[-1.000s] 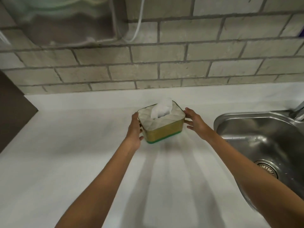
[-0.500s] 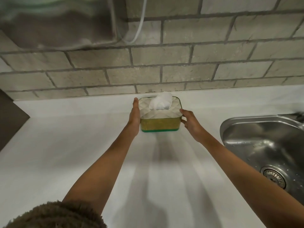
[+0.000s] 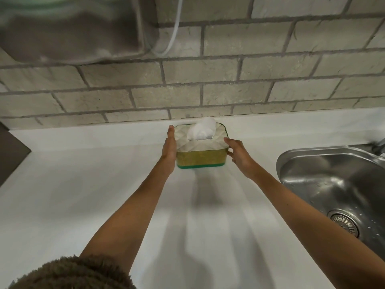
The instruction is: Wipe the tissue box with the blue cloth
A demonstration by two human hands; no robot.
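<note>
Hands are set on either side of the tissue box (image 3: 201,150), which stands on the white counter (image 3: 83,184) at its far edge, close against the brick wall (image 3: 229,90). The left hand (image 3: 169,150) is laid flat along the box's left side, fingers extended and pressed together, the palm touching the wall of the box. The right hand (image 3: 239,156) is placed at the box's near right corner, fingers loosely spread; contact seems to be made by the fingertips, though this cannot be told for certain from the angle. Between the two hands the box is seen upright, with a pale quilted top, a yellow-green side and a green base band. A white tissue (image 3: 201,132) is pushed up through the slot in the top, just beyond the fingertips of both hands. To the right of the right forearm, well apart from the box, a steel sink (image 3: 333,176) is sunk into the counter. Below the left forearm, at the picture's near edge, a fuzzy brown sleeve (image 3: 73,274) is seen. Above and left of the grip, a blurred grey shape (image 3: 73,32) is hung on the wall.
</note>
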